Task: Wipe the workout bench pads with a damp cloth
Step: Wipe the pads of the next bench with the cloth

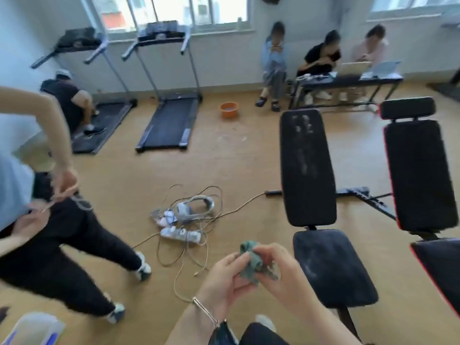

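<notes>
A bunched green cloth [251, 263] sits between my two hands at the lower middle of the view. My left hand [224, 280] grips it from the left, and my right hand [281, 275] pinches it from the right. Just to the right stands a black workout bench with a dusty seat pad [333, 267] and a long back pad [307, 168] marked with pale smears. A second black bench [418, 175] with red edging stands further right. Neither hand touches a pad.
A person in black trousers [62, 245] stands close at the left. A tangle of cables and a power strip [184, 220] lies on the wooden floor ahead. An orange basin [228, 110], two treadmills [169, 120] and three seated people at a low table [348, 80] are further back.
</notes>
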